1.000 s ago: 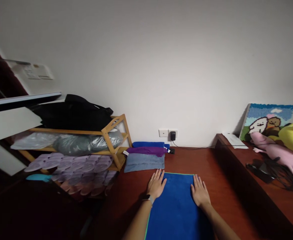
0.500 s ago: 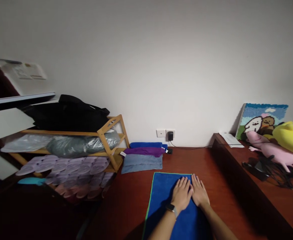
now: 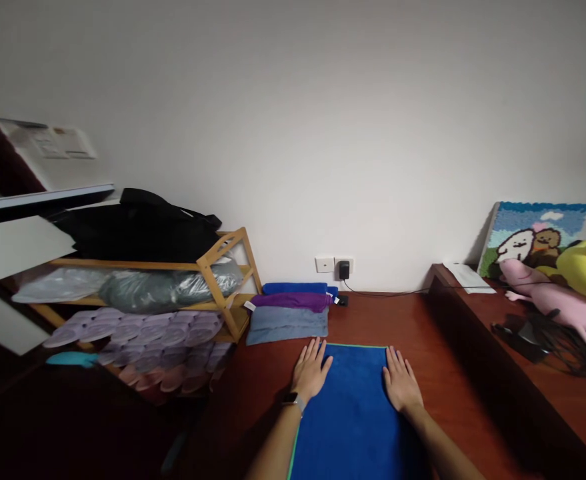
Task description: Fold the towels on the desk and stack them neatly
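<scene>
A blue towel (image 3: 350,413) with a green edge lies flat on the reddish-brown wooden table (image 3: 243,400). My left hand (image 3: 311,372) rests palm down at the towel's far left corner and covers it, with a watch on the wrist. At the far right corner my right hand (image 3: 401,380) lies flat over the towel's right edge. Both hands have their fingers stretched out, and nothing is held. Beyond the left hand sit folded cloths: a grey-blue one (image 3: 287,325), a purple one (image 3: 293,302) and a blue one (image 3: 297,289).
A wooden rack (image 3: 230,287) on the left bears a black bag (image 3: 143,230), plastic-wrapped bundles and several slippers (image 3: 157,328). A black plug (image 3: 343,270) with a cable is in the wall socket. On the raised right surface are plush toys (image 3: 547,287) and a fluffy picture (image 3: 537,233).
My left hand has slid left across the towel, from beside the right hand to the far left corner. The right hand has stayed at the right edge. The view has shifted slightly.
</scene>
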`<state>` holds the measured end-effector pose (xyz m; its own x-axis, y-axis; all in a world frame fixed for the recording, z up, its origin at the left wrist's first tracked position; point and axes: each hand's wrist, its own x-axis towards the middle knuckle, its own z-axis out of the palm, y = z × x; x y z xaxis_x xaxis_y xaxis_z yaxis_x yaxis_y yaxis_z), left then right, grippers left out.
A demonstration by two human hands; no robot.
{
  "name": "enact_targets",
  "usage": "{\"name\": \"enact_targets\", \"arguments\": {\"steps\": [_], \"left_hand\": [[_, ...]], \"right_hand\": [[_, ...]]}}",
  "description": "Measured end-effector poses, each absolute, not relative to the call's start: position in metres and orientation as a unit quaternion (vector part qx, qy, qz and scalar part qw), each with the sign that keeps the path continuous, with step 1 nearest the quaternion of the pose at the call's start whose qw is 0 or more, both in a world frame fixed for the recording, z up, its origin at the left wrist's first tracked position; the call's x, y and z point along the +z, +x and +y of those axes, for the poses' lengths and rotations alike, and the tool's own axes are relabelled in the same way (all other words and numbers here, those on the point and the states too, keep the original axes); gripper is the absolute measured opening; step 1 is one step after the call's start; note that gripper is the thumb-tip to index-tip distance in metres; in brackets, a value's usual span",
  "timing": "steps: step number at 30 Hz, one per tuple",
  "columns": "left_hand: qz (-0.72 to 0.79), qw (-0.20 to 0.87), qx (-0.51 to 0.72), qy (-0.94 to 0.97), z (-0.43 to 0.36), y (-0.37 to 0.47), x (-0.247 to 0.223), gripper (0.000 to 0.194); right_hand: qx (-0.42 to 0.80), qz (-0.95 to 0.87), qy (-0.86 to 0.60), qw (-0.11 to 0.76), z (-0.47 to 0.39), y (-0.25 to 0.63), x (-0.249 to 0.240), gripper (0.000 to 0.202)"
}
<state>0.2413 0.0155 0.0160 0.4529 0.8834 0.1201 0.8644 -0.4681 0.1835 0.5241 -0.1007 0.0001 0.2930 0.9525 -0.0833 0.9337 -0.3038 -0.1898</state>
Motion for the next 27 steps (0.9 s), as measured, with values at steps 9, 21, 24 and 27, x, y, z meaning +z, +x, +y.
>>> {"name": "enact_targets", "arguments": {"steps": [9, 21, 24, 27], "left_hand": [[0.514, 0.043, 0.106, 0.85, 0.027, 0.244, 0.013, 0.069], [0.382, 0.097, 0.171, 0.903, -0.057, 0.357, 0.012, 0.064], [0.387, 0.108, 0.164, 0.901, -0.063, 0.369, 0.001, 0.064], [0.419, 0.091, 0.161, 0.889, -0.046, 0.342, -0.003, 0.065]], "right_hand": [[0.09, -0.589, -0.802, 0.048, -0.091, 0.522, 0.005, 0.068], [0.089, -0.595, -0.797, 0.054, -0.093, 0.526, -0.001, 0.068], [0.083, -0.597, -0.796, 0.049, -0.093, 0.526, -0.002, 0.068], [0.084, -0.594, -0.798, 0.06, -0.092, 0.526, -0.002, 0.068]]}}
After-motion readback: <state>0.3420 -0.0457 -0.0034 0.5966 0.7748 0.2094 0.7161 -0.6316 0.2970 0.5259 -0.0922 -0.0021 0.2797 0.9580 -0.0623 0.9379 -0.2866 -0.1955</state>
